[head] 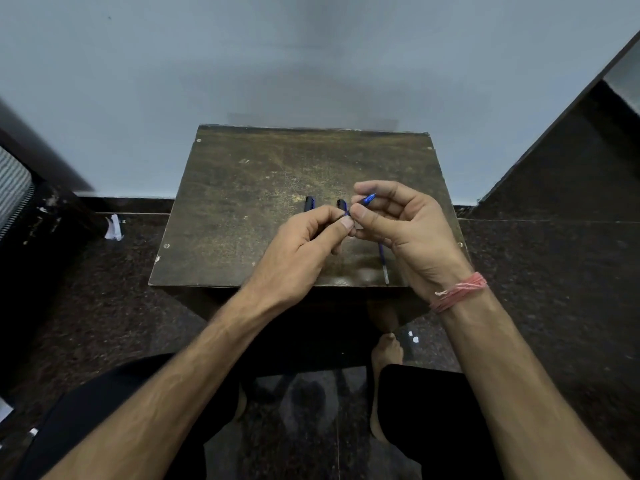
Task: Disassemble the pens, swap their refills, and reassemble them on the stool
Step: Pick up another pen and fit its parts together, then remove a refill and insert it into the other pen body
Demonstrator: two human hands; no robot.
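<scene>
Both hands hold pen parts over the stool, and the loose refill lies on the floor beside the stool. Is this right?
Not quite. In the head view, the loose refill lies on the stool, near its front edge, not on the floor. The left hand and right hand do hold pen parts over the stool.

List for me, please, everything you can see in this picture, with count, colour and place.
stool: one, dark scuffed brown, centre, against the wall.
pen part on stool: one, black and blue, lying just beyond the left hand.
pen pieces in the hands: blue and black, held between both hands; exact count hidden by the fingers.
refill: one, blue with a pale end, on the stool near its front edge, under the right hand.
paper scraps: white, on the dark floor, left of the stool.
wrist thread: pink, on the right wrist.
left hand: pinching a pen piece.
right hand: pinching a pen piece.
</scene>
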